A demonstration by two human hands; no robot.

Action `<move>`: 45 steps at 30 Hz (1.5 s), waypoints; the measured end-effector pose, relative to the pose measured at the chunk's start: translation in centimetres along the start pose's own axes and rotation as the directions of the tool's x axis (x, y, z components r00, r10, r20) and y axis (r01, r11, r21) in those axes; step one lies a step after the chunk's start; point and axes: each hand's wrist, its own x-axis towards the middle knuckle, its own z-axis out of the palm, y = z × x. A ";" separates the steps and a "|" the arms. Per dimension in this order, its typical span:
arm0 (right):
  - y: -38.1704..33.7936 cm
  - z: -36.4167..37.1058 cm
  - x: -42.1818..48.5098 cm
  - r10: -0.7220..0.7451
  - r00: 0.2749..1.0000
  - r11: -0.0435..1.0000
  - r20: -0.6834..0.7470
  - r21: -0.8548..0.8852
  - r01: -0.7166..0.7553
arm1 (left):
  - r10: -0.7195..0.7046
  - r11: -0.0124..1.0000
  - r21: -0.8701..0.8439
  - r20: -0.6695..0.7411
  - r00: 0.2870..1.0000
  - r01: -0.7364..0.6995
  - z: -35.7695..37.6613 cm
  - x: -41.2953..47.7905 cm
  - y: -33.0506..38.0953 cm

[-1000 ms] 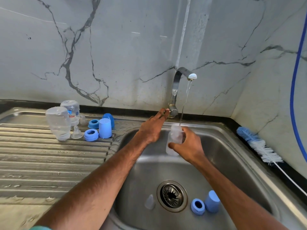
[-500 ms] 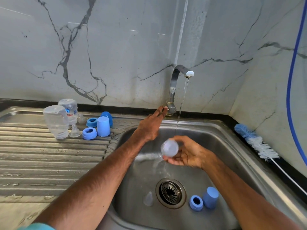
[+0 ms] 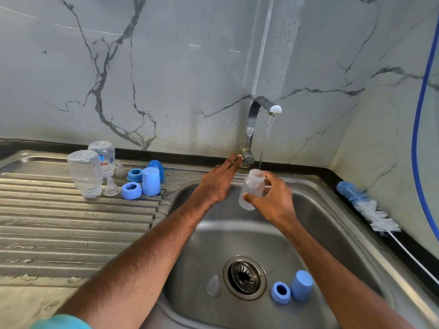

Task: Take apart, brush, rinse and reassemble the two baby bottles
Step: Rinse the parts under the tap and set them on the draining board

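Observation:
My right hand (image 3: 276, 204) grips a small clear baby bottle (image 3: 253, 186) upright over the sink, its mouth under the thin water stream (image 3: 266, 141) from the tap (image 3: 251, 124). My left hand (image 3: 217, 184) reaches to the tap's base with straight fingers touching the lever. In the sink basin lie a clear teat (image 3: 213, 284), a blue ring (image 3: 281, 293) and a blue cap (image 3: 301, 286). On the drainboard, two clear bottles (image 3: 85, 173) (image 3: 103, 157) stand upside down beside teats (image 3: 111, 187), blue rings (image 3: 131, 190) and blue caps (image 3: 151, 181).
A blue and white bottle brush (image 3: 365, 207) lies on the counter edge to the right of the sink. The drain strainer (image 3: 244, 277) sits mid-basin. A blue hose (image 3: 420, 115) hangs down the right wall. The ribbed drainboard (image 3: 71, 229) is wet.
My right hand tipped the bottle sideways and poured water out into the sink, then brought it back upright under the stream. My left hand stayed at the tap.

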 end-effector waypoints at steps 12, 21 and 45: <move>-0.4 0.3 -0.1 0.248 0.955 0.921 0.160 0.268 -0.284 | -0.009 1.000 -0.008 0.032 0.999 0.009 0.3 0.3 -0.3; -0.5 -1.3 -0.2 0.338 0.418 -0.006 0.843 0.446 -0.895 | 0.001 1.000 0.009 -0.012 1.000 -0.001 0.8 0.4 -0.4; 0.2 0.1 -0.7 0.174 0.982 0.971 0.071 0.156 -0.183 | -0.001 1.000 0.031 -0.023 1.000 0.002 1.1 0.7 -0.3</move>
